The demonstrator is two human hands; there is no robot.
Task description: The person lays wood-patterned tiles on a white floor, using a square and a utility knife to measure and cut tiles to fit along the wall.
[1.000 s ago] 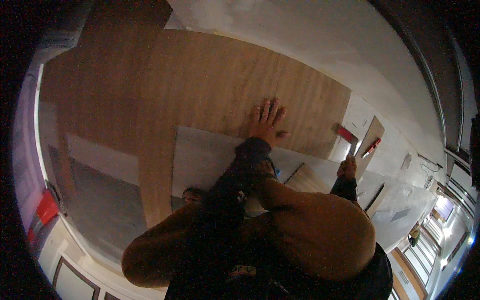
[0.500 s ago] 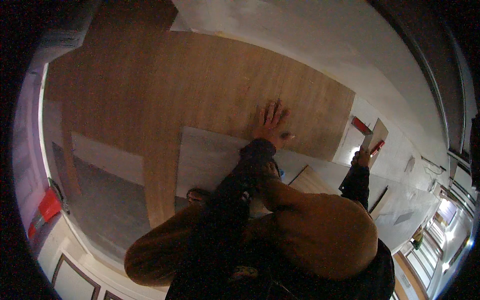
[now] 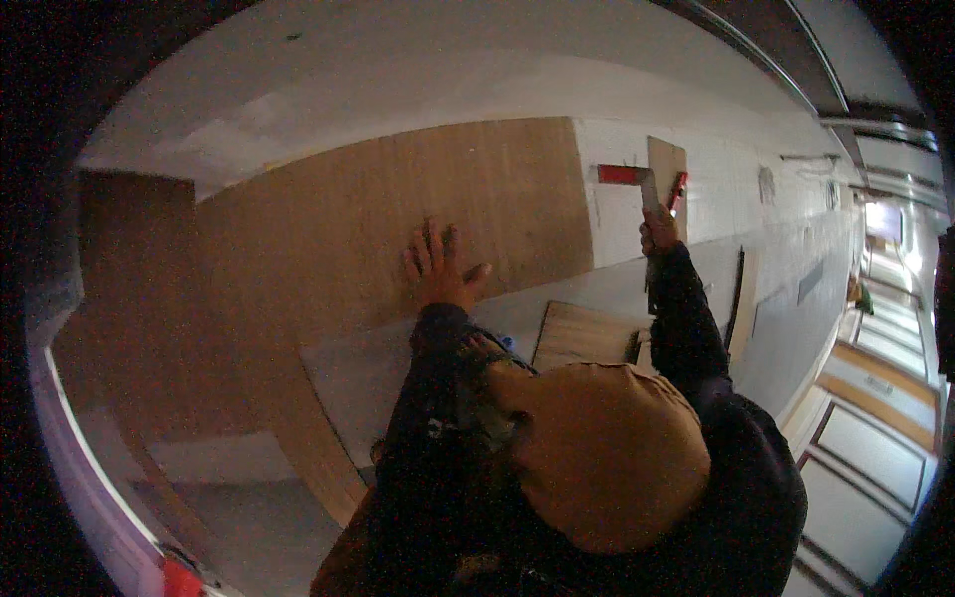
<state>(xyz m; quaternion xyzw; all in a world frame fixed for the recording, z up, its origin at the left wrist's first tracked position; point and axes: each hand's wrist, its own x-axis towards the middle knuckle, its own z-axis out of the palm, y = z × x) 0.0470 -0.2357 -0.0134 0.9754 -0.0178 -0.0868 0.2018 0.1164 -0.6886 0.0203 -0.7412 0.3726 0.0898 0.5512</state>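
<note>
My left hand (image 3: pixel 446 267) rests spread, palm down, on wood-look flooring (image 3: pixel 517 189), nothing held. To the right, my right hand (image 3: pixel 659 231) has its fingers closed round the metal arm of an L-shaped tool (image 3: pixel 622 174), whose red end lies over a white underlay sheet (image 3: pixel 617 134). Just beside that tool, a red-handled implement (image 3: pixel 678 194) lies on a narrow board (image 3: pixel 665 149). Below my hands, a pale grey strip of floor (image 3: pixel 338 368) borders the planks, with a loose wood-look piece (image 3: pixel 587 323) and a small blue object (image 3: pixel 505 344) partly behind my arm.
A pale wall (image 3: pixel 418 80) runs along the far edge of the planks. The corridor continues rightward past a dark strip (image 3: pixel 738 298) and white doors (image 3: pixel 863 458). At lower left are a doorway's white edge (image 3: pixel 70 418) and a red object (image 3: pixel 182 579).
The view has swung toward the right, bringing more corridor into sight. My left hand stays spread on the planks; my right arm reaches a little farther forward, still gripping the tool.
</note>
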